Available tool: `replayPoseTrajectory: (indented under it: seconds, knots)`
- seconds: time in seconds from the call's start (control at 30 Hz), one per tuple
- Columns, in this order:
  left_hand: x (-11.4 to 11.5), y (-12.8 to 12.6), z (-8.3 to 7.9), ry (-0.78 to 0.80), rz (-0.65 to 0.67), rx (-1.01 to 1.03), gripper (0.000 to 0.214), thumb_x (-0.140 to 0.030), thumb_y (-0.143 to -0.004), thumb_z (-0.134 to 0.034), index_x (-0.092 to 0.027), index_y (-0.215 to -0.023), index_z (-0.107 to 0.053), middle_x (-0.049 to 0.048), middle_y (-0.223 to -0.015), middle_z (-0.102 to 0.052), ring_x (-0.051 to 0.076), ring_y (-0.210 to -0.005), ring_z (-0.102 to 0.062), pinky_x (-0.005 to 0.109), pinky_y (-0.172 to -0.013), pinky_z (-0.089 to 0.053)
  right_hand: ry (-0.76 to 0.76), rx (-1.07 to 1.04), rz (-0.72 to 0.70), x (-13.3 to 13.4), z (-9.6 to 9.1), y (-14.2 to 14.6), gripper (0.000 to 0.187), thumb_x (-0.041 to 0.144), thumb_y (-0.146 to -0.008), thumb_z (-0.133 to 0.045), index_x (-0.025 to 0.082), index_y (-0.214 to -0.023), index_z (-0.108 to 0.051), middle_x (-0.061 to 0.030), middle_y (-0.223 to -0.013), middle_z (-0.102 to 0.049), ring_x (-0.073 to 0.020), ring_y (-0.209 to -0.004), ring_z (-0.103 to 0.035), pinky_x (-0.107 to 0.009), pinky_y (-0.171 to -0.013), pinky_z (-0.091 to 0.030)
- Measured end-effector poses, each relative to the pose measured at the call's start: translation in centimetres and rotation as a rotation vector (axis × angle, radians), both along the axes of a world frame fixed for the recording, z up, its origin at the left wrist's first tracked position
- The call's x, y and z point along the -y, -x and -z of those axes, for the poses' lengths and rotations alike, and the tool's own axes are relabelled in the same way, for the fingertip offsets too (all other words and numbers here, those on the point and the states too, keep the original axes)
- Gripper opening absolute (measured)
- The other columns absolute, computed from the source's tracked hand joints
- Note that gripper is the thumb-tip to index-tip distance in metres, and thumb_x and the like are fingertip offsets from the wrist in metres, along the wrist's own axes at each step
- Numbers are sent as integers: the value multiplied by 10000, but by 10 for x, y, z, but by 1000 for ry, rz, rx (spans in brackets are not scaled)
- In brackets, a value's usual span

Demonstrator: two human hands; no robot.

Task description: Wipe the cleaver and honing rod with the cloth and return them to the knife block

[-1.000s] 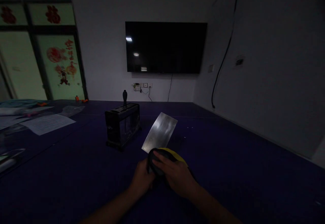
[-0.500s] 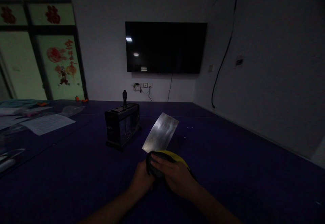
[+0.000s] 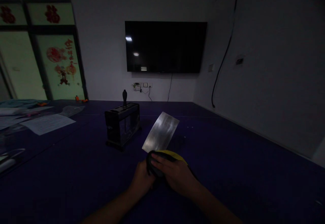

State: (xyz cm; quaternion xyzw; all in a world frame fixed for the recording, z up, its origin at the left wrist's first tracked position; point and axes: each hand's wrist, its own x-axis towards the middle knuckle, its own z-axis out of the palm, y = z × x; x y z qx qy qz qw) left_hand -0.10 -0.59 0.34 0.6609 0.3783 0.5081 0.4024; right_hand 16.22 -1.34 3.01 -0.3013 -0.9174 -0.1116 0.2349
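Observation:
A wide rectangular steel blade, apparently a cleaver (image 3: 161, 131), points up and away from me in the middle of the head view. Its lower end and handle are hidden behind my hands and a grey cloth with yellow and black edging (image 3: 175, 155). My left hand (image 3: 141, 177) is closed below the blade's lower end, apparently round the handle, its fingers mostly hidden. Over the cloth lies my right hand (image 3: 179, 176), its fingers pressing it against the lower end of the cleaver.
Left of the blade stands a black knife block (image 3: 122, 126) with clear sides, one black handle (image 3: 124, 97) sticking up. Paper sheets (image 3: 48, 124) and a plastic bag (image 3: 72, 110) lie on the dark blue table (image 3: 76, 183). A television (image 3: 166, 47) hangs on the wall.

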Motion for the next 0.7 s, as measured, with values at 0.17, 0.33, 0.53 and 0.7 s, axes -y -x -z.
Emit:
replayPoseTrajectory:
  seconds: [0.17,0.33,0.53,0.7]
  knots:
    - [0,2,2,-42,-16,-38,187,-317,-745,-555,-134,-731,-586,-28,-459,-543,85,-380,-453,166,-377,-328,-36,-7,-1,1,-1,0,582,51,-776,-371,226,-1325,-453,-25,-1402,-419,-159,-1120,-562,-314,-954,-458]
    - [1,3,1,-92,-64,-94,167,-272,-721,-559,-130,-791,-610,-6,-551,-595,105,-457,-504,175,-414,-368,-53,3,29,1,-2,-3,581,49,-770,-358,216,-1317,-460,-27,-1408,-408,-149,-1076,-589,-280,-856,-513]
    - [4,2,-6,-121,-126,-194,186,-252,-721,-552,-145,-847,-638,20,-656,-653,140,-565,-577,202,-505,-424,-90,29,133,-2,-6,-9,624,42,-757,-378,269,-1336,-434,-9,-1430,-366,-140,-921,-650,-259,-749,-544]
    - [4,3,-6,-139,-151,-282,217,-328,-741,-585,-139,-830,-642,33,-700,-663,148,-604,-578,215,-543,-430,-149,46,286,-6,-8,-14,651,19,-734,-385,276,-1329,-450,-16,-1441,-336,-116,-728,-664,-233,-620,-545]
